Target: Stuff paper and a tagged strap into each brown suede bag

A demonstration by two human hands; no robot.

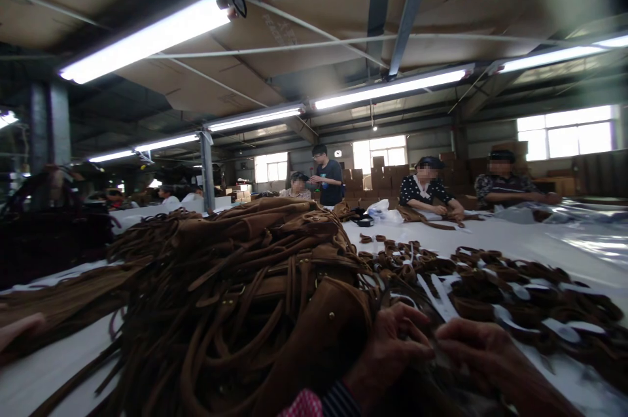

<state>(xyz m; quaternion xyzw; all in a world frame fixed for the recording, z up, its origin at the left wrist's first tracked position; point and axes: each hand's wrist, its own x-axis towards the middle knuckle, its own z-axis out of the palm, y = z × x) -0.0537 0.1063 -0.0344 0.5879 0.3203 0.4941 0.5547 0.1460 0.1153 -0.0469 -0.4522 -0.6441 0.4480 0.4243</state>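
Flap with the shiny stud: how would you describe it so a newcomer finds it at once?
Find the big pile of brown bags on the white table. At the pile's near right side, beside the left hand, is a broad brown flap. A single shiny stud sets it apart from the thin straps beside it.

The heap of bags (275, 273) lies across the middle of the table (515, 234), another bag (53, 234) off to its left and the looped straps (520, 279) spread to its right. Down front, the left hand (400, 338) is at the heap's near right edge, the right hand (475, 345) just beside it, on the straps' side. Someone else's hand (22, 328) comes in at the far left. Across the table two people (426, 191) sit side by side, beyond the straps; behind the heap stands another person (328, 175), stacked boxes (375, 178) further back, under the windows
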